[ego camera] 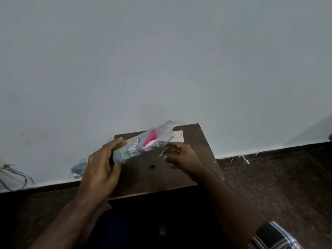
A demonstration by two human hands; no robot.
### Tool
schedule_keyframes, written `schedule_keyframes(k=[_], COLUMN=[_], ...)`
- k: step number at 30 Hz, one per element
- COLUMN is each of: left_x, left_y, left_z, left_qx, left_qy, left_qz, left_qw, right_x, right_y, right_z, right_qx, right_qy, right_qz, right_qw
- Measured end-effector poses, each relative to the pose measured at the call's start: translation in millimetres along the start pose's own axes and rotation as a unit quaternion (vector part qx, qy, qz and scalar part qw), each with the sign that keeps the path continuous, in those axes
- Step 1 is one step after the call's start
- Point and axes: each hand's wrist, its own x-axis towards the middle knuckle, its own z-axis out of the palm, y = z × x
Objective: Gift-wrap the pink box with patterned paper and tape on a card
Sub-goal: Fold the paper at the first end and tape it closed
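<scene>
Above the small dark tabletop [179, 169], left hand [100, 168] grips the left end of the half-wrapped pink box [150, 139] in patterned paper [129, 150]. Long axis runs left-low to right-high. Right hand [181, 157], fingers loosely curved, empty, hovers nearest the open end. Card [178, 136] lies behind.

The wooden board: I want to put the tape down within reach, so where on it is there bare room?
The wooden board is bare along its right side, between the right hand and the right edge, below the card. The near strip around the round hole also looks free. The far left is crowded: the left hand holds the part-wrapped pink box.
</scene>
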Motion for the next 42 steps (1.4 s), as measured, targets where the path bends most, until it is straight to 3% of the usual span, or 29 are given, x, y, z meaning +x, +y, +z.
schedule_keyframes(k=[7,13,23,27,35,42], left_x=[-3.0,-11.4,-22.4,-21.7,-20.9,-10.3], left_y=[15.7,0.0,-40.6,-40.7,-21.6,-15.5], left_z=[-5.2,-0.9,-9.2,-6.4,0.8,-8.3], left_qx=[-0.104,-0.205,-0.145,-0.144,-0.309,-0.298], left_qy=[-0.024,0.012,0.022,0.001,0.022,0.033], left_qz=[-0.012,-0.13,-0.248,-0.242,-0.235,-0.13], left_qw=[0.994,0.97,0.958,0.96,0.921,0.945], right_x=[-21.0,-35.4,-46.1,-48.1,-55.7,-54.6], right_y=[-44.1,-41.4,-44.0,-52.9,-54.4,-59.6], right_z=[8.9,14.7,28.7,25.6,23.6,24.5], right_qx=[-0.029,-0.059,-0.049,-0.037,-0.043,-0.079], right_qy=[-0.051,-0.038,-0.072,-0.084,-0.095,-0.04], right_qz=[-0.145,-0.188,-0.192,-0.195,-0.187,-0.245], right_qw=[0.988,0.98,0.977,0.976,0.977,0.965])
